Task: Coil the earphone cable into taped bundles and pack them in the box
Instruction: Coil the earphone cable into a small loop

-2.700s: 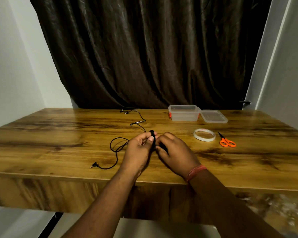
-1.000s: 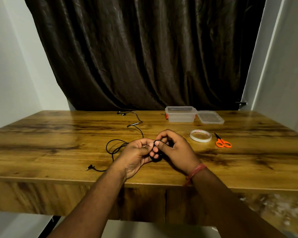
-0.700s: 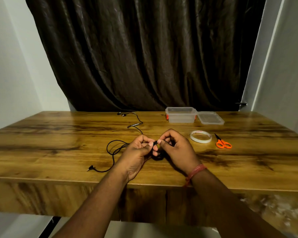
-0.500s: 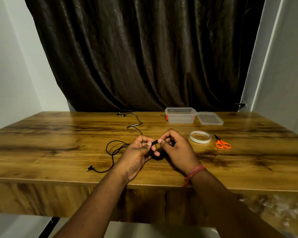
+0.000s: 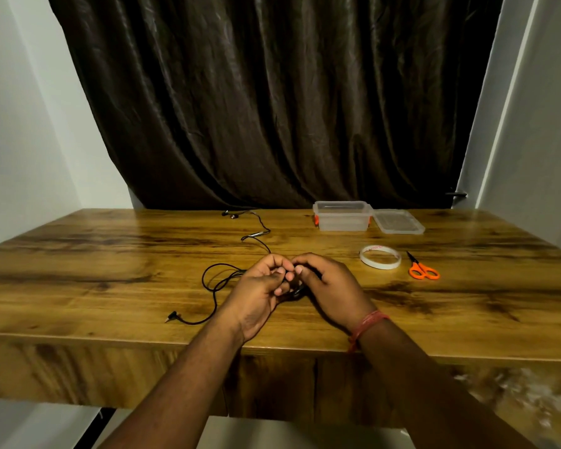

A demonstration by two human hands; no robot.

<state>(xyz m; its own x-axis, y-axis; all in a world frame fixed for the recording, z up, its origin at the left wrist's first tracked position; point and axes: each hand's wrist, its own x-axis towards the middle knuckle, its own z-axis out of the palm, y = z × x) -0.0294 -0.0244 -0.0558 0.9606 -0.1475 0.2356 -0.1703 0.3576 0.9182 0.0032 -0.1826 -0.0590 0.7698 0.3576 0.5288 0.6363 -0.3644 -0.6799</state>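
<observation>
**Cable gripped between both hands at the table middle**

A wooden table (image 5: 110, 280) is seen before a dark curtain (image 5: 272, 108). The open clear box (image 5: 342, 217) and its lid (image 5: 398, 222) are placed at the far side. The left hand (image 5: 256, 293) and the right hand (image 5: 331, 290) are closed together on the black earphone cable (image 5: 214, 280), whose loose loops are lying to the left. The tape roll (image 5: 380, 257) and the orange scissors (image 5: 422, 270) are laid at the right.

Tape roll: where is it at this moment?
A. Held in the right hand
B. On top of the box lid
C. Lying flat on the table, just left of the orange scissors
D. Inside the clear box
C: the tape roll lies flat on the table, beside the orange scissors, apart from both hands and nearer than the clear box.
</observation>
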